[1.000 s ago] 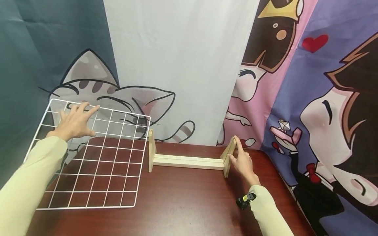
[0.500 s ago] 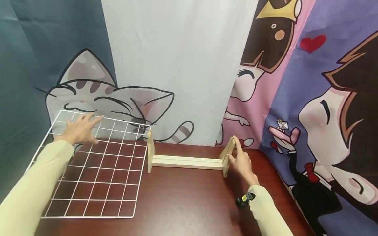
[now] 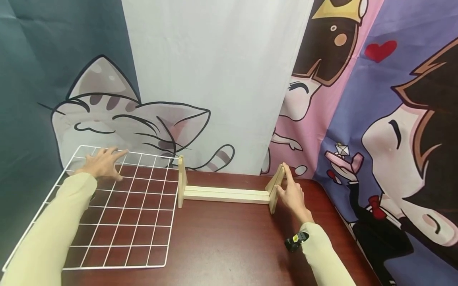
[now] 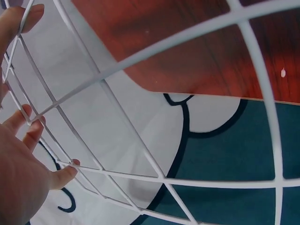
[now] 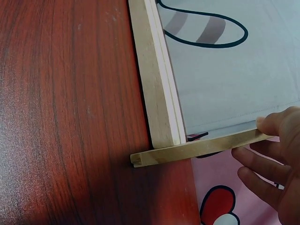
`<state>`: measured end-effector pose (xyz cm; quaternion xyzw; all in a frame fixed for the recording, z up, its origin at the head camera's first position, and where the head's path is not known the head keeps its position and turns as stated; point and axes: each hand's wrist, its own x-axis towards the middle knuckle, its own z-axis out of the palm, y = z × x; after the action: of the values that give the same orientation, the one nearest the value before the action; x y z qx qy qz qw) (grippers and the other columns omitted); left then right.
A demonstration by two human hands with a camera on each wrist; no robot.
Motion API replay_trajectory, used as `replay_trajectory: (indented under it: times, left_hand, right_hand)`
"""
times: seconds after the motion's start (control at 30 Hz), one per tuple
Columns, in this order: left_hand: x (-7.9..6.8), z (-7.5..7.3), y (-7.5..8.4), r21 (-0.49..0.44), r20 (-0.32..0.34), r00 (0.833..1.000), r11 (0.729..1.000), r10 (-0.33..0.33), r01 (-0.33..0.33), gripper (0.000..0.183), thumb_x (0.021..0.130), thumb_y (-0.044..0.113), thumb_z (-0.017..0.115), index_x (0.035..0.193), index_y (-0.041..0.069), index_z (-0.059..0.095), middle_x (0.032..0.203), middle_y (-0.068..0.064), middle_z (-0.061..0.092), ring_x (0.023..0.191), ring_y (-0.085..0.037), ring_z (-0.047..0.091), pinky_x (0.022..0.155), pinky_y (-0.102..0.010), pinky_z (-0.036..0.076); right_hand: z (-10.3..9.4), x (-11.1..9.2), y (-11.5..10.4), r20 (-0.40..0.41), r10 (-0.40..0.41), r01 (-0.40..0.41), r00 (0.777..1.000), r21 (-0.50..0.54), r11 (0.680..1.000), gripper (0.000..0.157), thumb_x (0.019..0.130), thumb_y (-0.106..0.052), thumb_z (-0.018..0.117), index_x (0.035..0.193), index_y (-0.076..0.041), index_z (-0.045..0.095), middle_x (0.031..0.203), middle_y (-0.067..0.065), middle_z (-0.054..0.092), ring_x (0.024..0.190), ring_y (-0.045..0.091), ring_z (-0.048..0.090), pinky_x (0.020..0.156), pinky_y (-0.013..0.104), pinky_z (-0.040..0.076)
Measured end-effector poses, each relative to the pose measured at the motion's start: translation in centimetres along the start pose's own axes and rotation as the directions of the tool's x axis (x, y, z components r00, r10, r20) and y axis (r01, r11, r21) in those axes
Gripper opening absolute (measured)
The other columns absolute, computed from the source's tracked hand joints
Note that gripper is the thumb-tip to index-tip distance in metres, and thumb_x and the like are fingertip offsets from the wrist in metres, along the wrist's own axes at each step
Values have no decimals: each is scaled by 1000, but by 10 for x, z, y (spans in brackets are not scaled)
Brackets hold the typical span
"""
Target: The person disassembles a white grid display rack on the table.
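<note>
A white wire grid panel [image 3: 117, 225] leans back at the left in the head view. My left hand [image 3: 101, 163] holds it near its top edge, fingers spread; in the left wrist view, the thumb and fingertips overlap the white wires [image 4: 279, 183]. Beside the panel's right edge stands a pale wooden stand [image 3: 227, 194], two tapered end pieces joined by a low crossbar. My right hand [image 3: 295, 198] pinches the top of its right end piece [image 5: 201, 147], as the right wrist view also shows. The panel's right edge runs close along the left end piece [image 3: 181, 180].
The dark reddish-brown table [image 3: 222, 246] lies under everything. Cartoon-printed cloth [image 3: 214, 79] hangs behind it and at both sides, close to its back edge. A black watch-like band [image 3: 297, 241] is on my right wrist.
My left hand has come down and slightly right, and the panel's top edge has tilted lower with it. The right hand and the wooden stand have stayed put.
</note>
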<state>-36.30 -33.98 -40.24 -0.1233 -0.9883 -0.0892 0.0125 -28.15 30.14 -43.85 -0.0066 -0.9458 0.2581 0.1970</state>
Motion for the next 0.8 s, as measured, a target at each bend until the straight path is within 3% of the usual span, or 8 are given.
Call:
replay_trajectory:
  times: [0.43,0.8]
  left_hand:
    - [10,25,-10,-48,65,998,999,-9,12,110,62,39,87,153,9,31,154,-33,23,131,-62,23,88,-91,17]
    - [2,51,-16,-60,92,996,998,-14,20,111,60,42,87,150,6,34,151,-36,26,128,-64,27,86,-89,25]
  right_hand:
    - [1,0,-1,-16,27,-28,1000,-11,1000,90,88,-19,74,157,-41,20,117,22,71,89,49,69,65,58,50]
    - [0,2,-3,-11,30,-30,999,-16,999,91,89,-19,73,156,-44,18,115,17,73,91,48,69,66,57,50]
